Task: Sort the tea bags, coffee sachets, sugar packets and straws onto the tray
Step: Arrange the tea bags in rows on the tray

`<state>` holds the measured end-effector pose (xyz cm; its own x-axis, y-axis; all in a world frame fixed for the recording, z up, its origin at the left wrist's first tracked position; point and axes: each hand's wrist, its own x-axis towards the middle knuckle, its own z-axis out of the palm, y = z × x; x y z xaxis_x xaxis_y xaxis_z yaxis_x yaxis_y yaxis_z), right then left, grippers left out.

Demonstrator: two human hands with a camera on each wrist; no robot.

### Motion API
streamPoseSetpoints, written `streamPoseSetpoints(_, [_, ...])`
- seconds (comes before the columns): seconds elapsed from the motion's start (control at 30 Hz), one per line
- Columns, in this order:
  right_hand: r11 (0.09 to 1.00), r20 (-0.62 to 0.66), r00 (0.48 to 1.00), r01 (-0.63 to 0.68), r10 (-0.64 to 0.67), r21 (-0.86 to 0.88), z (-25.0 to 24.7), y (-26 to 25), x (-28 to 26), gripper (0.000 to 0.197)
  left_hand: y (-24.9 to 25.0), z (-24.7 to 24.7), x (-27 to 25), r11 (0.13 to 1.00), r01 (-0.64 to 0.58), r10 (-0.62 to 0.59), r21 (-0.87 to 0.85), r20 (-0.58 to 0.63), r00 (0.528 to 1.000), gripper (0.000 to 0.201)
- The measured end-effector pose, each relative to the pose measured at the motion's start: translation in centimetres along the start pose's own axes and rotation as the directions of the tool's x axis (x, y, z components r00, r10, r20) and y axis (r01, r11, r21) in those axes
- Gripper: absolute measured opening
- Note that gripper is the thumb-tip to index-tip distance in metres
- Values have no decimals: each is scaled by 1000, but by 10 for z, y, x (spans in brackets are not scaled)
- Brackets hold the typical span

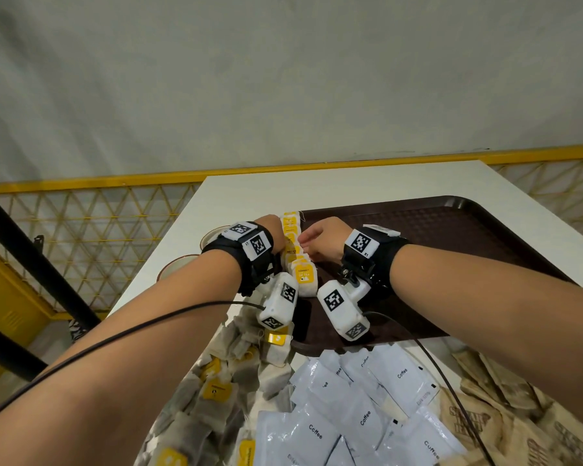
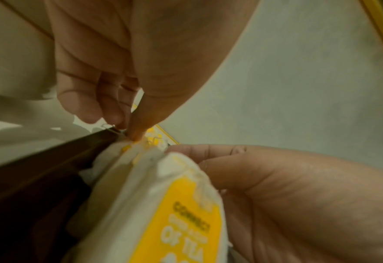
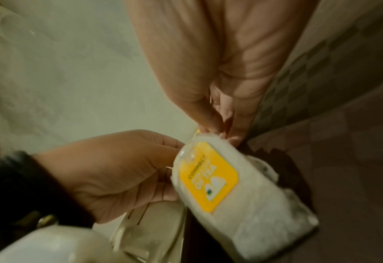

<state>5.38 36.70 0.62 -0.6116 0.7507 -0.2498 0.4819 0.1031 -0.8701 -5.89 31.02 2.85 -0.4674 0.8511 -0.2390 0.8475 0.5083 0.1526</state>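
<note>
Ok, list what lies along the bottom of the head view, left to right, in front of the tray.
Tea bags → coffee sachets → brown sugar packets.

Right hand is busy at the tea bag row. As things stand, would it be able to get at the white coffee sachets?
Probably yes. The coffee sachets lie uncovered on the near table, just below the right hand, with nothing across them but a thin cable. It would first have to leave the tea bags.
</note>
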Motion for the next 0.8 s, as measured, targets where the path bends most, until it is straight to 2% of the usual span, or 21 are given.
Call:
streamPoseSetpoints(0.13, [1000, -12, 1000, 21, -21, 11, 2, 1, -2, 24, 5, -2, -5, 998, 35, -37, 48, 34, 999, 32])
streamPoseSetpoints(0.23, [999, -26, 999, 35, -34, 29, 3, 3, -2, 23, 6, -3, -10, 983, 1, -14, 182, 69, 998, 33])
streamPoseSetpoints(0.43, [996, -22, 996, 92, -91, 17, 4, 3, -3, 15, 9, -9, -16, 966, -32, 0, 255, 122, 993, 32])
streamPoseSetpoints(0.6, [994, 16, 995, 93, -94, 48, 4, -3, -3, 20, 6, -10, -18, 970, -34, 8, 242, 109, 994, 30])
streamPoseSetpoints(0.8, [992, -8, 995, 104, -104, 75, 4, -3, -2, 26, 6, -10, -20, 980, -47, 27, 191, 103, 994, 32])
